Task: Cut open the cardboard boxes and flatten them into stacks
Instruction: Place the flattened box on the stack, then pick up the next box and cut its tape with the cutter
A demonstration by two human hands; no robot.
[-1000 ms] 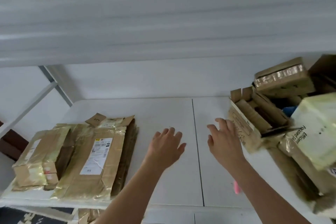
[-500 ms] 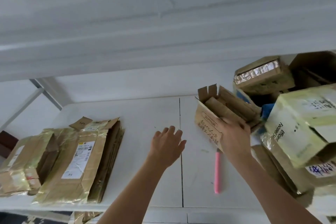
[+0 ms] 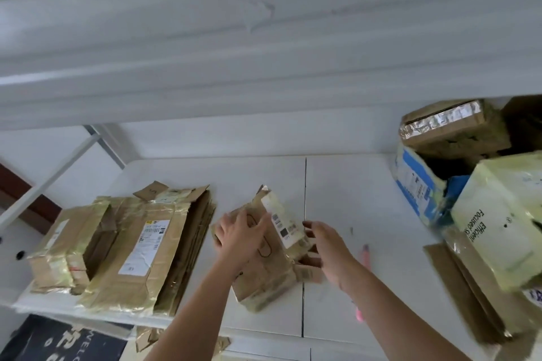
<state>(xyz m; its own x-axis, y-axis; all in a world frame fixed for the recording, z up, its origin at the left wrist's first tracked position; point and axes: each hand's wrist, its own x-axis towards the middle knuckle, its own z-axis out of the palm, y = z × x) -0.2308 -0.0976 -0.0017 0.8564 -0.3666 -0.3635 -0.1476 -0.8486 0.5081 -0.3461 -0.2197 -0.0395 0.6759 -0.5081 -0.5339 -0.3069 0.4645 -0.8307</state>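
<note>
In the middle of the white worktop point(image 3: 366, 184), straddling its centre seam, lies the small cardboard box point(image 3: 265, 269) now in hand, between the flattened stack point(image 3: 152, 246) on the left and the pile of uncut boxes point(image 3: 481, 193) on the right. The left hand point(image 3: 239, 236) lies on the box's upper face, fingers spread and nearly straight, so its grip is wide and pressing rather than clasping. The right hand point(image 3: 330, 246) hovers just beside the box's right edge with fingers loosely bent; it seems to hold nothing, though contact with the loose flaps is hard to judge through the blur.

To do this step well, I would pin the box flat with the left palm, keep those fingers away from the taped seam, and only then reach for the pink cutter point(image 3: 365, 255) — it lies close by, partly hidden behind the right forearm.

Readable writing is scarce: the pale green box point(image 3: 498, 231) shows "Focused" and "Efficient", the shipping labels carry barcodes only, too blurred to read, and a dark mat point(image 3: 64, 343) below the worktop shows "WELC".
</note>
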